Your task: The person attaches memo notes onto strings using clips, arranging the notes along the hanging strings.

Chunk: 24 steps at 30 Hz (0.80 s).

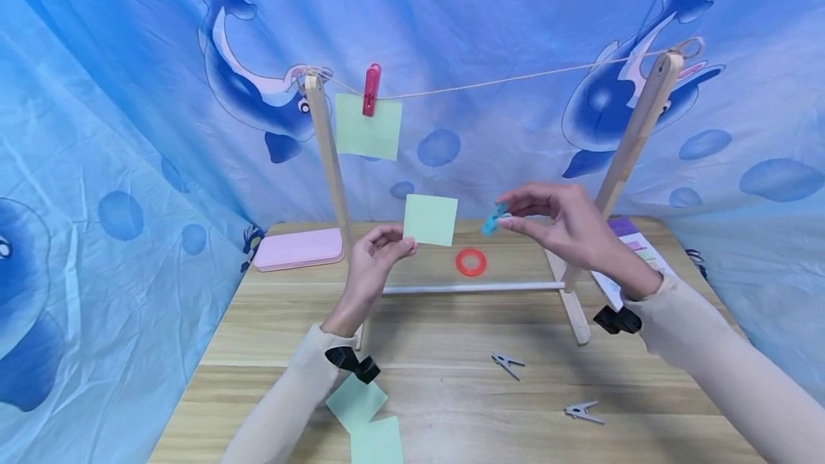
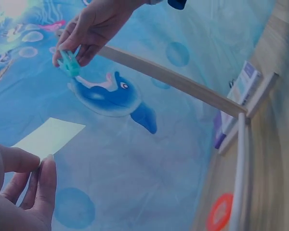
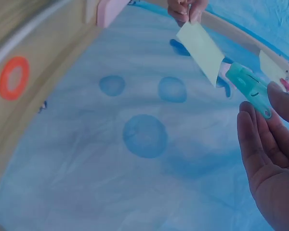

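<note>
My left hand (image 1: 379, 261) pinches a square of pale green paper (image 1: 430, 220) by its lower left corner, thumb in front. Opposite it, my right hand (image 1: 561, 220) holds a teal clothespin (image 1: 495, 220) between thumb and fingers, a short way right of the paper. In the right wrist view the clothespin (image 3: 250, 88) points toward the paper (image 3: 201, 53), its far end close to the paper's edge. Above both hands a string (image 1: 490, 83) runs between two wooden posts (image 1: 638, 131). A red clothespin (image 1: 372, 90) fixes another green sheet (image 1: 368, 127) to the string's left part.
Two grey clothespins (image 1: 583, 412) lie at the table's front right. Green sheets (image 1: 376, 442) lie under my left forearm. A red ring (image 1: 471, 262) sits behind the white crossbar (image 1: 473, 287). A pink case (image 1: 299, 249) is at the back left, a purple-and-white booklet (image 1: 644, 253) behind the right post.
</note>
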Available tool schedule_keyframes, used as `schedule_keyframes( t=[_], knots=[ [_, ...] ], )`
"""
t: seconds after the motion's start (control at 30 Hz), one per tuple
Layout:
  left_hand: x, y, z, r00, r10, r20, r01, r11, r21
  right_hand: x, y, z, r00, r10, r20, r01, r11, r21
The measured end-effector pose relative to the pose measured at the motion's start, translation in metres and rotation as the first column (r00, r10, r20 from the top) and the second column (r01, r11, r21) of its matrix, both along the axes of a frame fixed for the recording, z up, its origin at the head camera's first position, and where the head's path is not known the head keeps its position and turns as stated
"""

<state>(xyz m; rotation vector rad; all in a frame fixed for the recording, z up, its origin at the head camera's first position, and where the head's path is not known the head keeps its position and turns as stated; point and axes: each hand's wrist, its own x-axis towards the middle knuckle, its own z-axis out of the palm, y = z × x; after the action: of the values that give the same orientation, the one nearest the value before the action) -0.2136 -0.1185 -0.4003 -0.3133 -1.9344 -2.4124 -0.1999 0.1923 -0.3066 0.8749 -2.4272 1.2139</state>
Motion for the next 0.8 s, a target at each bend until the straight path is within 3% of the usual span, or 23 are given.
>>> schedule_keyframes(
  t=[0.33, 0.6, 0.8],
  knots=[
    [-0.008, 0.013, 0.017, 0.999, -0.003, -0.035, 0.007, 0.996, 0.088, -0.011, -0.012, 0.022, 0.994, 0.021, -0.107, -0.020, 1.000, 0.014],
    [-0.015, 0.027, 0.031, 0.996, 0.007, -0.086, 0.005, 0.990, 0.142, -0.016, -0.023, 0.054, 0.981, 0.025, -0.194, -0.029, 0.999, -0.015],
    [-0.021, 0.035, 0.041, 0.991, 0.060, -0.119, -0.036, 0.981, 0.191, -0.018, -0.033, 0.079, 0.972, 0.011, -0.233, -0.021, 0.999, -0.041]
  ],
)
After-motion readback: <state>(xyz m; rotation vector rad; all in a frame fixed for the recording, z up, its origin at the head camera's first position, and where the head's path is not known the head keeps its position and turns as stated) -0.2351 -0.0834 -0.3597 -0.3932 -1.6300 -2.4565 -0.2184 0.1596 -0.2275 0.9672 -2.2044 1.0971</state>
